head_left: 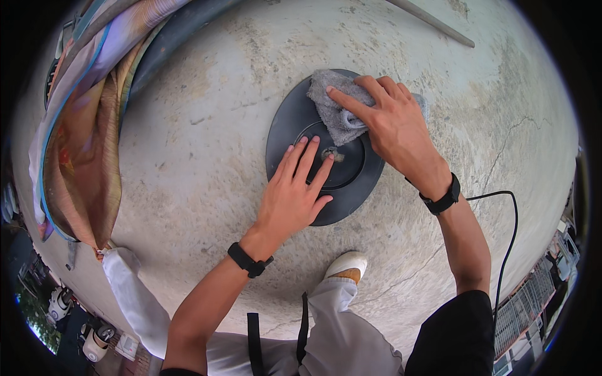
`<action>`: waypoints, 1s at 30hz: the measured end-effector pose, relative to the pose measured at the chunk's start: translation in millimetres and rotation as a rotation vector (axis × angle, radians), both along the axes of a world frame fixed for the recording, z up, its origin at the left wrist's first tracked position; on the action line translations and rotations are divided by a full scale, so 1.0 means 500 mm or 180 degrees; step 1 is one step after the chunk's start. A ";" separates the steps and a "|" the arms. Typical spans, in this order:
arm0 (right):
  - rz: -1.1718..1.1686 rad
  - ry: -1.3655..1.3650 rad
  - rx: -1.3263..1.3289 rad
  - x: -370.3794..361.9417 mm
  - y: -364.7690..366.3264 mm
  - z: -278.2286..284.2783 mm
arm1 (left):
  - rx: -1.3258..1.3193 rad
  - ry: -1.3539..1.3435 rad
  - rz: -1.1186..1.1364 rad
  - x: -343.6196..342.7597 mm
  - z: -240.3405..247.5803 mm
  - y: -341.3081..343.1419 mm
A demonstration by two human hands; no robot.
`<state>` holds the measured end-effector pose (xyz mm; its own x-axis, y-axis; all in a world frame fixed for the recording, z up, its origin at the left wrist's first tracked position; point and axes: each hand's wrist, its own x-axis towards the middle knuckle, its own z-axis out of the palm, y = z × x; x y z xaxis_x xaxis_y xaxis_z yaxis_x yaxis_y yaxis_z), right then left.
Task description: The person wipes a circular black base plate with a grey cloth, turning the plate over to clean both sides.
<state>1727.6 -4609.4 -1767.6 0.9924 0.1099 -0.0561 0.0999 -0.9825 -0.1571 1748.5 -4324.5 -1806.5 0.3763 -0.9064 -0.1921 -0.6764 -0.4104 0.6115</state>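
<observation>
A round black disc [291,119] with a raised inner ring lies on the concrete floor in front of me. At its centre is a small greyish, rough-looking fitting [332,154]. My left hand [290,185] rests on the disc's near left part, fingers spread and flat, the fingertips beside the centre. Bunched under my right hand [398,122] is a grey cloth [335,103], pressed against the disc's far right rim. The right index finger stretches over the cloth while the other fingers curl behind it. Part of the disc's right side is hidden by the cloth and hand.
A multicoloured fabric [94,144] with blue edging hangs at the left beside a dark curved tube [147,62]. A grey rod [439,25] lies at the far right. One black cable [515,232] runs near my right forearm. My white shoe [348,266] stands close to the disc.
</observation>
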 end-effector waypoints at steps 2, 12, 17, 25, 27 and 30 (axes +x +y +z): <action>-0.0179 0.0314 0.0200 -0.049 0.025 0.003 | 0.0015 0.0039 0.0044 0.011 -0.012 0.009; -0.0671 0.0171 0.0087 -0.007 -0.002 -0.043 | -0.0146 0.0158 0.0194 0.011 -0.046 -0.003; -0.0621 -0.0169 -0.0184 0.081 -0.023 -0.065 | -0.0142 0.0216 0.0290 0.017 -0.046 -0.003; -0.1277 0.0759 0.0175 -0.130 0.039 0.040 | -0.0150 0.0264 0.0264 0.008 -0.015 -0.009; -0.1399 0.0854 0.0230 -0.137 0.038 0.043 | -0.0114 0.0266 0.0257 0.000 -0.007 -0.015; -0.1180 0.0369 0.0143 -0.062 0.007 0.006 | -0.0098 0.0261 0.0299 -0.012 0.000 -0.031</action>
